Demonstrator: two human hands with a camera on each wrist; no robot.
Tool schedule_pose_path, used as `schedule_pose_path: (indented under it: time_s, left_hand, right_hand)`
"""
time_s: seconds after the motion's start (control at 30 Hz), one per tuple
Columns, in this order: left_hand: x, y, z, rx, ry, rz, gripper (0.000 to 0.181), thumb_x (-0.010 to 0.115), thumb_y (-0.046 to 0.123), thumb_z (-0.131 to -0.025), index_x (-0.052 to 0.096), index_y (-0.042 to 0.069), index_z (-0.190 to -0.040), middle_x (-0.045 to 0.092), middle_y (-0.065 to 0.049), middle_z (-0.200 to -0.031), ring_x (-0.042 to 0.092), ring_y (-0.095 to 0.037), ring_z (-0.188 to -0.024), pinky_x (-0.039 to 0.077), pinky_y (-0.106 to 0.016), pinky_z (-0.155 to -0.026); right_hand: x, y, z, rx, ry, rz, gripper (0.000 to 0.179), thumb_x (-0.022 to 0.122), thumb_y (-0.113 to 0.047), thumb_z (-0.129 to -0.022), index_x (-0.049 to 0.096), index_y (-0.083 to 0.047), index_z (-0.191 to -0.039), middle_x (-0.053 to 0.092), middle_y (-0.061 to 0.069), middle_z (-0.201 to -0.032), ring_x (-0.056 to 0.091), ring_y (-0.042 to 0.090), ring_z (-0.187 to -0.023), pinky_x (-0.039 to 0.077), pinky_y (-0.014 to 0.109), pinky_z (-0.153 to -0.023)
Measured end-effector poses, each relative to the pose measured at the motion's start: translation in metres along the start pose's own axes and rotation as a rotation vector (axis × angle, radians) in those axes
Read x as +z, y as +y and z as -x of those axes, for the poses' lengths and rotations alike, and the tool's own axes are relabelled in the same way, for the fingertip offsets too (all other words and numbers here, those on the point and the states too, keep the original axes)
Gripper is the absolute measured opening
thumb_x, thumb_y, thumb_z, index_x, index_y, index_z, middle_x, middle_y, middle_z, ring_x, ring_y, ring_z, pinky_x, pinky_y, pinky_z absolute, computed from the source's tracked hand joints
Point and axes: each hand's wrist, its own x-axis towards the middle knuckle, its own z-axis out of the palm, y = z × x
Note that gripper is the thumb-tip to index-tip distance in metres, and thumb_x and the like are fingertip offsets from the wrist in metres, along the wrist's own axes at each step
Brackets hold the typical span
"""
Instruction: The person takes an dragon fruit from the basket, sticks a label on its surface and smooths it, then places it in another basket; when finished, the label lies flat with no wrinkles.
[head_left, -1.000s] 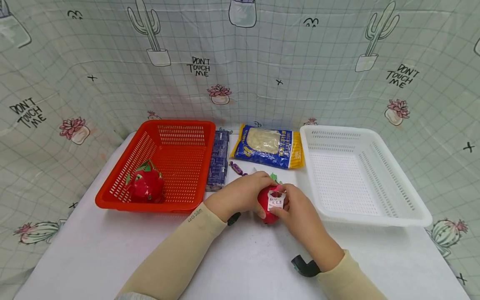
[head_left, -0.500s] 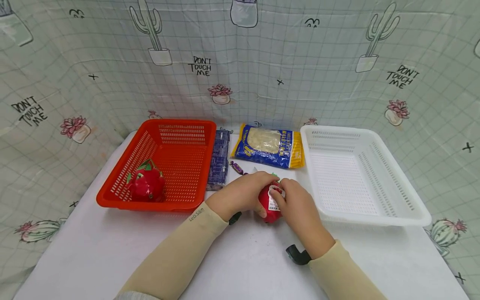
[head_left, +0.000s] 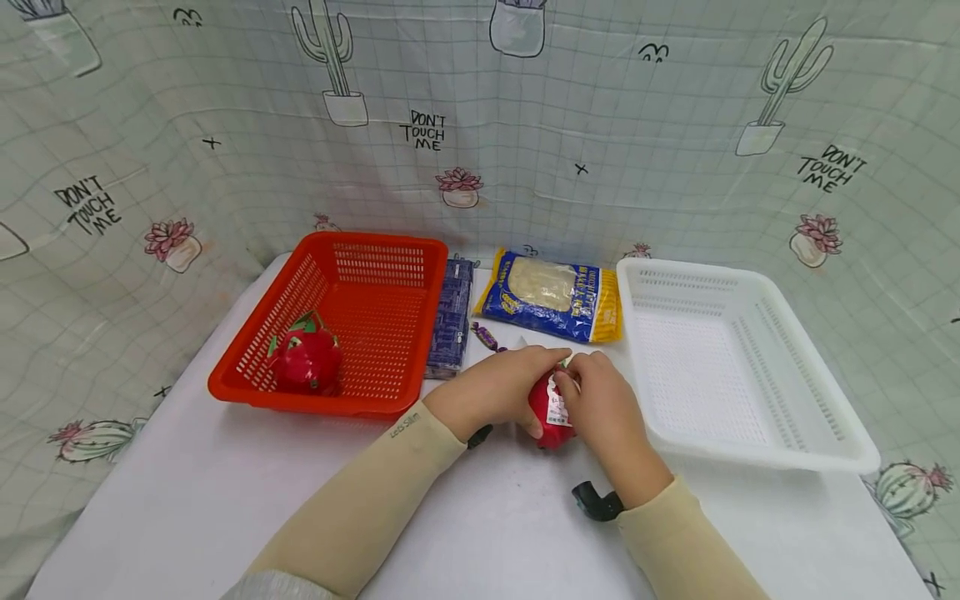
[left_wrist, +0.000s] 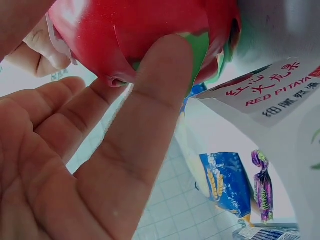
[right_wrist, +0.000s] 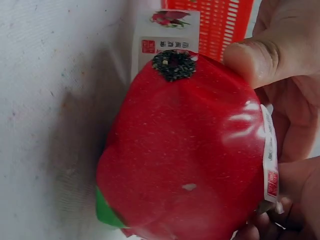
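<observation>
A shiny red dragon fruit (head_left: 542,406) with green leaf tips is between both hands over the middle of the table. My left hand (head_left: 501,390) grips it from the left, its thumb near the dark end (right_wrist: 175,65) seen in the right wrist view. My right hand (head_left: 606,410) is at its right side, the thumb and curled fingers pinching at a white printed label (head_left: 557,406) that lies against the skin. Close by the left hand, a larger white printed sheet (left_wrist: 270,92) reads RED PITAYA; whether the hand touches it is unclear.
A red basket (head_left: 384,406) at left contains another dragon fruit (head_left: 306,362). Beside it lie a blue patterned pack (head_left: 450,321) and a purple wrapped candy (head_left: 486,336). A blue-yellow bag (head_left: 551,296) is at the back; a white basket (head_left: 765,460) stands at right.
The right thumb has moved from the label's lower edge up to its upper part, and the label now lies along the fruit. The left hand keeps its grip. The head view has shifted slightly.
</observation>
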Motion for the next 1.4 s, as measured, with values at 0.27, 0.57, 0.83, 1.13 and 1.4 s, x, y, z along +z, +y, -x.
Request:
schedule_pose_path:
  time_s: [0.27,0.57,0.83,1.13,1.4]
  left_hand:
    - [-0.001,0.003,0.003,-0.043,-0.016,-0.006,0.113,0.102,0.026,-0.07,0.041,0.023,-0.165,0.055,-0.001,-0.159,0.058,-0.019,-0.139,0.053,-0.042,-0.115]
    - [-0.003,0.003,0.004,-0.053,-0.016,0.0,0.113,0.102,0.025,-0.07,0.041,0.024,-0.165,0.055,-0.001,-0.16,0.058,-0.02,-0.14,0.054,-0.044,-0.115]
    - [-0.001,0.003,0.003,-0.044,-0.021,-0.001,0.123,0.102,0.025,-0.071,0.029,0.029,-0.17,0.051,0.0,-0.164,0.056,-0.02,-0.142,0.053,-0.042,-0.116]
    - [-0.023,0.002,0.018,-0.008,0.016,-0.022,0.123,0.096,0.031,-0.078,0.016,0.035,-0.171,0.041,-0.001,-0.171,0.043,-0.025,-0.156,0.046,-0.046,-0.122]
    - [-0.045,0.001,0.035,-0.121,0.076,-0.153,0.121,0.094,0.054,-0.074,0.022,0.036,-0.171,0.025,-0.007,-0.178,0.027,-0.044,-0.162,0.039,-0.064,-0.123]
  right_hand:
    - [0.004,0.006,-0.007,0.106,-0.021,-0.138,0.021,0.063,-0.028,-0.105,0.059,-0.009,-0.096,0.058,0.009,-0.081,0.055,0.026,-0.081,0.043,0.032,-0.065]
    - [0.005,0.006,-0.011,0.125,0.013,-0.171,0.015,0.059,-0.02,-0.106,0.059,-0.008,-0.097,0.055,0.009,-0.078,0.055,0.027,-0.082,0.041,0.032,-0.064]
    - [0.001,0.003,-0.009,0.133,-0.019,-0.106,0.017,0.06,-0.023,-0.106,0.059,-0.007,-0.101,0.059,0.011,-0.082,0.056,0.028,-0.081,0.044,0.031,-0.064]
    - [-0.017,-0.009,0.006,0.038,-0.072,-0.006,0.052,0.065,-0.041,-0.104,0.057,-0.008,-0.144,0.059,0.021,-0.133,0.062,0.039,-0.115,0.062,0.054,-0.091]
    - [-0.009,-0.013,0.007,-0.075,-0.318,0.061,0.096,0.078,-0.057,-0.09,0.032,-0.027,-0.169,0.027,0.024,-0.172,0.039,0.062,-0.147,0.057,0.071,-0.096]
